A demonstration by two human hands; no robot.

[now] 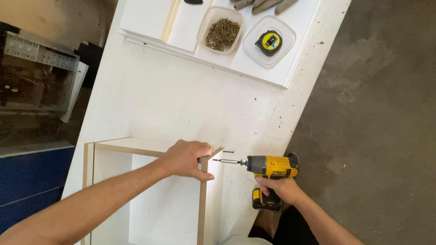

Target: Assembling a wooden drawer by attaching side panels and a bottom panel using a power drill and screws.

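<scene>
Left hand [188,159] clamped over top-right corner of white box frame [136,146], fingers wrapped on the joint. Right hand [277,187] closed round grip of yellow cordless driver [271,167], at 3 o'clock from the corner, bit pointing at 9 o'clock with a screw [220,160] on it, just short of the panel. Loose screw [228,152] beside. At 12 o'clock: clear tub [205,26] of brass screws [222,34]; clear lid [284,50] holding tape measure [269,42].

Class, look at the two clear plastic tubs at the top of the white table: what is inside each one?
The left tub holds a heap of brass-coloured screws; those underneath are covered. The right tub holds one yellow-and-black tape measure.
</scene>
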